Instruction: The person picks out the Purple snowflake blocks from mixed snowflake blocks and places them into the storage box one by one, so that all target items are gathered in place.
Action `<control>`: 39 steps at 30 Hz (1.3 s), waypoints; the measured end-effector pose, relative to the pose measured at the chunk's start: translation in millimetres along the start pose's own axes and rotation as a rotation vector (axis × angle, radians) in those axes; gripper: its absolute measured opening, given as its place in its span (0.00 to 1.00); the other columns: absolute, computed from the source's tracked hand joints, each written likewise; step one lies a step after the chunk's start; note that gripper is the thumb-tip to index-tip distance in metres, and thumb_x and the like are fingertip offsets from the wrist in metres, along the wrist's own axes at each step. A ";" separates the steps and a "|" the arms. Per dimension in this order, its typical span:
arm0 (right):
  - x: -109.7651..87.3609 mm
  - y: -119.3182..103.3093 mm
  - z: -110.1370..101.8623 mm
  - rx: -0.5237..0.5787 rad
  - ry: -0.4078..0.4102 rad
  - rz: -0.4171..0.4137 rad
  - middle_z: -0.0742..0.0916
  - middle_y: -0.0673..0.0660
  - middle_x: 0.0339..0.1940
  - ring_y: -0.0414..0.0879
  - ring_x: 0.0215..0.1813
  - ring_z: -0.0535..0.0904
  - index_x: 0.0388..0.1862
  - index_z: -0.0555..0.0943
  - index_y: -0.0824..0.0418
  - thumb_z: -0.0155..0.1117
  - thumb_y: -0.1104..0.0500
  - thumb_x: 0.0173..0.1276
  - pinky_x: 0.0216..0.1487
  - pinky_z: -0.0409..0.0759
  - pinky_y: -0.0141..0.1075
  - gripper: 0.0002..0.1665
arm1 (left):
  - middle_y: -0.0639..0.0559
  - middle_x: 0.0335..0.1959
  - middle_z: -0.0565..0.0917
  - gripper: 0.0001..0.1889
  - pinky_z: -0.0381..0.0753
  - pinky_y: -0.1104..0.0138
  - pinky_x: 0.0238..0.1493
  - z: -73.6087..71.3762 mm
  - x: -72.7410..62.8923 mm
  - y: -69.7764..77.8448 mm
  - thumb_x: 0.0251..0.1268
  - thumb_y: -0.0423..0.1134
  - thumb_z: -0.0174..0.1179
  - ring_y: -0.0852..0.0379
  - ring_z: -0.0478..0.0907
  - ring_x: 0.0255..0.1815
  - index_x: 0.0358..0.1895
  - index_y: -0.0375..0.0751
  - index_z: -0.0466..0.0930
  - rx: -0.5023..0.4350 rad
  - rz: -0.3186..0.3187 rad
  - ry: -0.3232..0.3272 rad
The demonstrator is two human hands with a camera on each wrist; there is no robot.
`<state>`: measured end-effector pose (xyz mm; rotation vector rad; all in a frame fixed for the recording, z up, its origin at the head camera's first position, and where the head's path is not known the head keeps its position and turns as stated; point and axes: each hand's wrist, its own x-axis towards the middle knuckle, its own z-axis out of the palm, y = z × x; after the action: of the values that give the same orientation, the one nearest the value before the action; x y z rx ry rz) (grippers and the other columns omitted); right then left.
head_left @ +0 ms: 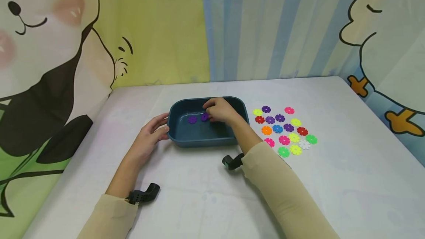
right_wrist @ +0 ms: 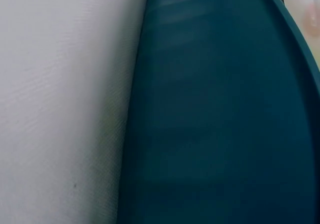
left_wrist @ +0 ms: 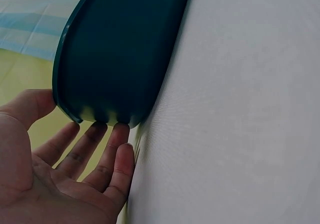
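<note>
Tray (head_left: 199, 144) on white table (head_left: 192, 194), cartoon backdrop (head_left: 159, 28)

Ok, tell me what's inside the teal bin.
Two purple flower-shaped discs show inside the teal bin, one close to the right hand, which reaches in. That hand covers part of the interior; whatever lies beneath it can't be seen.

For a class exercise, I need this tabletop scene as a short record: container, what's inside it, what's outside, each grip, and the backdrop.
Container: blue-green tray, on a white table
Inside: two purple notched discs visible
Outside: notched discs, loosely grouped beside the tray's right end
Outside colours: purple, yellow, pink, red, orange, blue, green, white
Left grip: fingertips touching the tray's left end from outside
Right grip: over the tray's interior, fingertips by one purple disc; pinching or not, unclear
Backdrop: printed cartoon cloth
</note>
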<state>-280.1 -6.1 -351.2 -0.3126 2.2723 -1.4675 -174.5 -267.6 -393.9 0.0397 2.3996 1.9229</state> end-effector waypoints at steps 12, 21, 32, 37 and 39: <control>-6.4 0.0 -2.1 -0.129 0.003 -0.045 0.81 0.62 0.65 0.48 0.50 0.78 0.66 0.80 0.66 0.51 0.65 0.74 0.56 0.85 0.44 0.25 | 0.43 0.77 0.69 0.30 0.83 0.69 0.56 1.0 -0.5 0.9 0.81 0.44 0.55 0.62 0.80 0.58 0.80 0.47 0.62 0.004 -0.015 0.007; -13.6 1.9 -11.3 0.074 -0.058 0.000 0.79 0.63 0.69 0.59 0.67 0.80 0.70 0.76 0.64 0.53 0.59 0.80 0.64 0.83 0.51 0.24 | 0.43 0.77 0.69 0.29 0.84 0.69 0.56 0.9 -0.7 1.2 0.81 0.44 0.55 0.61 0.80 0.59 0.80 0.48 0.62 0.011 -0.017 0.009; -24.3 1.2 -25.0 0.232 -0.097 -0.031 0.79 0.67 0.71 0.62 0.69 0.78 0.69 0.77 0.61 0.56 0.57 0.80 0.63 0.83 0.53 0.22 | 0.44 0.77 0.70 0.29 0.84 0.70 0.55 0.8 0.2 -0.6 0.81 0.44 0.55 0.61 0.80 0.56 0.80 0.49 0.62 0.025 -0.020 0.013; -31.6 2.8 -31.8 0.307 -0.114 -0.072 0.79 0.67 0.71 0.61 0.68 0.79 0.68 0.77 0.60 0.56 0.56 0.82 0.65 0.81 0.54 0.21 | 0.43 0.77 0.70 0.29 0.84 0.69 0.56 0.1 0.5 0.3 0.81 0.44 0.55 0.61 0.81 0.56 0.80 0.48 0.62 0.025 -0.015 0.011; -35.1 3.5 -35.1 0.336 -0.112 -0.084 0.79 0.67 0.70 0.61 0.69 0.79 0.68 0.77 0.61 0.56 0.56 0.82 0.65 0.82 0.53 0.21 | 0.43 0.77 0.70 0.29 0.84 0.69 0.56 0.2 0.5 0.8 0.81 0.43 0.55 0.60 0.81 0.56 0.80 0.48 0.62 0.023 -0.017 0.011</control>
<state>-264.9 38.0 -334.1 -0.3797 1.9045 -1.7931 -175.0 -267.2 -393.2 0.0097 2.4208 1.8928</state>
